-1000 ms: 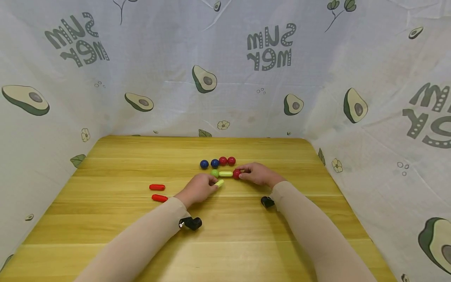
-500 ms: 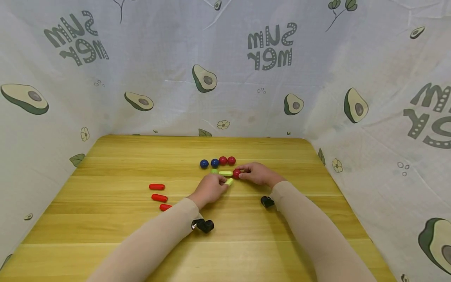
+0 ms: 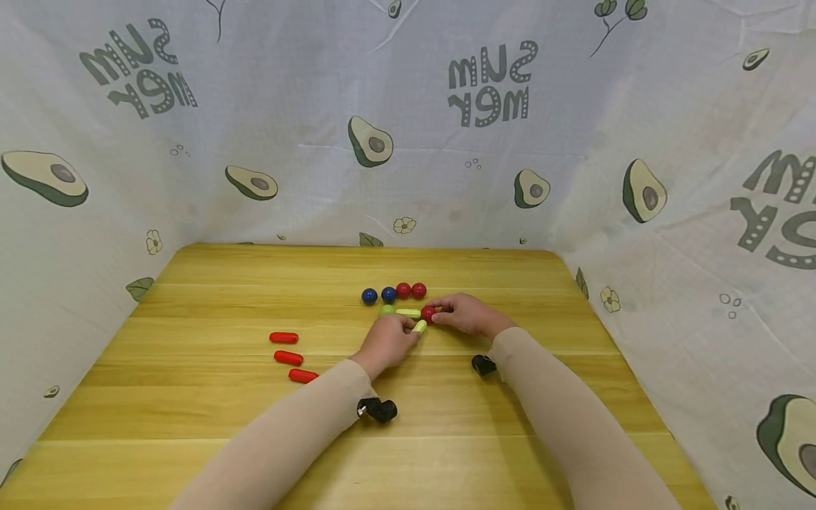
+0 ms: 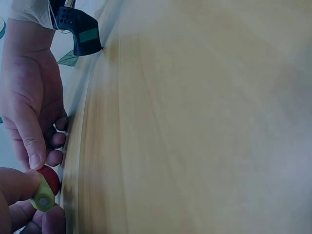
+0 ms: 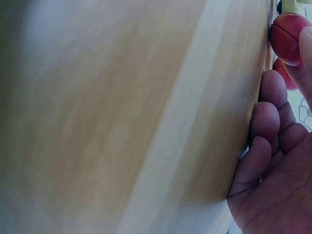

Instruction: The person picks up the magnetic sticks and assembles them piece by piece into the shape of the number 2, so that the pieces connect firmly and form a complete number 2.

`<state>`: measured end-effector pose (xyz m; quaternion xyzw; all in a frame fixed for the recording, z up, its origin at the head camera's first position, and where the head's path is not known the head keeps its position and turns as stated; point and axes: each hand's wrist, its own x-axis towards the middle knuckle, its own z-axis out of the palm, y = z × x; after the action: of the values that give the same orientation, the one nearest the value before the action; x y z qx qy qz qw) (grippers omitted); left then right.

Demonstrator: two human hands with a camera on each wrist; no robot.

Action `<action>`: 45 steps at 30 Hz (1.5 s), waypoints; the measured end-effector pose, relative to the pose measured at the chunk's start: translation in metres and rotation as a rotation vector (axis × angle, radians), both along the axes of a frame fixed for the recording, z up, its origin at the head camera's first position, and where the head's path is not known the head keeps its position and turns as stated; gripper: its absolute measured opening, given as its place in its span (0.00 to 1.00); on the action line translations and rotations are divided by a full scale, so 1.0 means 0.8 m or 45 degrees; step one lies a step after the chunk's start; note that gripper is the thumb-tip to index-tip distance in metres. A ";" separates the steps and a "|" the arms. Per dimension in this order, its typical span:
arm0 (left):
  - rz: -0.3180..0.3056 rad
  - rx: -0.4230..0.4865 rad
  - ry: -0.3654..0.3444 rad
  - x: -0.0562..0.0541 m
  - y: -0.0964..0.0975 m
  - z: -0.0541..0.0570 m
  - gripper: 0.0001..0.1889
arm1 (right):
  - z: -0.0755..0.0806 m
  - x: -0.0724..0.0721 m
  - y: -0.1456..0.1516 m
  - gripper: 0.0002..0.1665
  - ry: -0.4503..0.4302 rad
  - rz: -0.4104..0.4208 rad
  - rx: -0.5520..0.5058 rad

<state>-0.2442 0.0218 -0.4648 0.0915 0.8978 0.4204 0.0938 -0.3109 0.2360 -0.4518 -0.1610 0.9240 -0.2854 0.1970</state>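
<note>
Yellow wood-grain tabletop [image 3: 446, 439], backed by pale printed cloth [image 3: 440, 198]. On it are six balls and five short rods. Two blue balls [image 3: 369, 297] and two red balls [image 3: 411, 290] form a row nearest the far edge, about midway between the left and right edges. Just nearer the viewer, a green ball [image 3: 387, 309], a lying yellow-green rod [image 3: 409, 313] and a third red ball [image 3: 428, 314] make a line. Three red rods [image 3: 288, 358] lie toward the left edge, the lowest partly behind the left sleeve [image 3: 299, 425].

A person's right hand [image 3: 467, 314] pinches the third red ball between thumb and finger, the remaining fingers curled. The left hand [image 3: 387, 342] pinches a second yellow-green rod [image 3: 419, 326], tilted, its tip near that ball; whether they touch cannot be told.

Mirror-reversed "summer" is readable twice on the cloth, with a third cut off at right.

Compared with a second ago, the left hand and its rod are farther right, closer to the ball; the right hand has stayed put.
</note>
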 end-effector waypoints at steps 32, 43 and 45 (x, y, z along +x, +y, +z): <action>0.065 -0.072 0.041 0.006 0.018 0.001 0.16 | 0.000 -0.001 -0.002 0.26 -0.015 0.002 0.008; 0.082 -0.067 0.035 0.009 0.018 0.004 0.18 | 0.002 0.000 -0.002 0.26 -0.010 -0.002 0.024; 0.081 -0.069 0.031 0.010 0.018 0.005 0.18 | 0.002 0.000 -0.002 0.26 -0.013 -0.008 0.023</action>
<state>-0.2365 0.0366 -0.4607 0.0654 0.9124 0.3976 0.0717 -0.3107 0.2347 -0.4501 -0.1550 0.9260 -0.2784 0.2022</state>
